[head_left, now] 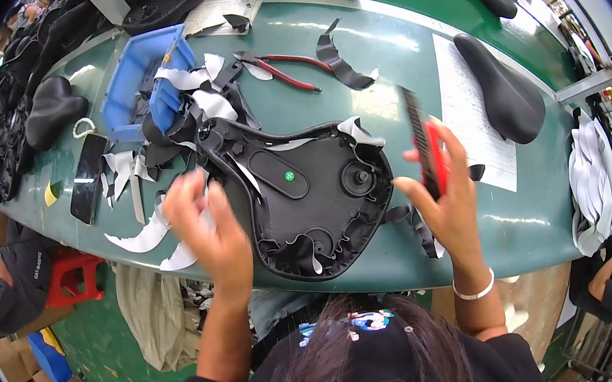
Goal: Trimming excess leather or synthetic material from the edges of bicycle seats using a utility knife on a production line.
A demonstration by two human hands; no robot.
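An upturned bicycle saddle [278,210] lies at the table's front edge, its black underside showing, with trimmed cover edges folded around the rim and a small green sticker. Left of the saddle, my left hand [207,226] is raised, slightly blurred, its fingers half curled and apart. Just behind that hand are white offcut strips [140,238]; I see none gripped. To the saddle's right, my right hand [448,200] grips a red-and-black cutter knife [423,150], held upright above the table. A black offcut [424,234] lies between the saddle and my right hand.
Red-handled pliers [284,71] lie beyond the saddle, near a curved black offcut [341,61]. A blue bin [130,98] with scraps and a phone [89,179] are at left. Finished saddles [504,90] flank the work area; black saddle parts [6,113] pile far left. Other people work nearby.
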